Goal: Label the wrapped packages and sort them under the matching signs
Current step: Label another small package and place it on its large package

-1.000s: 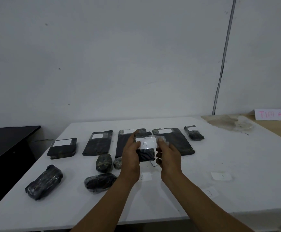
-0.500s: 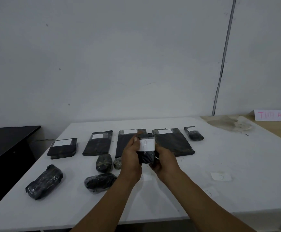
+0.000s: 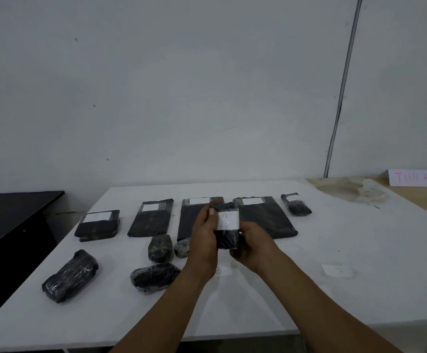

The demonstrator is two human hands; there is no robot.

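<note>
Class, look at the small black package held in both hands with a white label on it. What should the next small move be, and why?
Probably carry the package right toward the pink sign. Its label appears to read A and already lies flat, held by the left hand and right hand.

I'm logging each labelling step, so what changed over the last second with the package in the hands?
The white label, earlier held flat and wide against the small black package, is now wrapped down onto it, its letter A showing. The right hand dropped from the label's edge to cup the package from below; the left hand kept its grip. The packages on the table and the loose labels stayed put.
</note>
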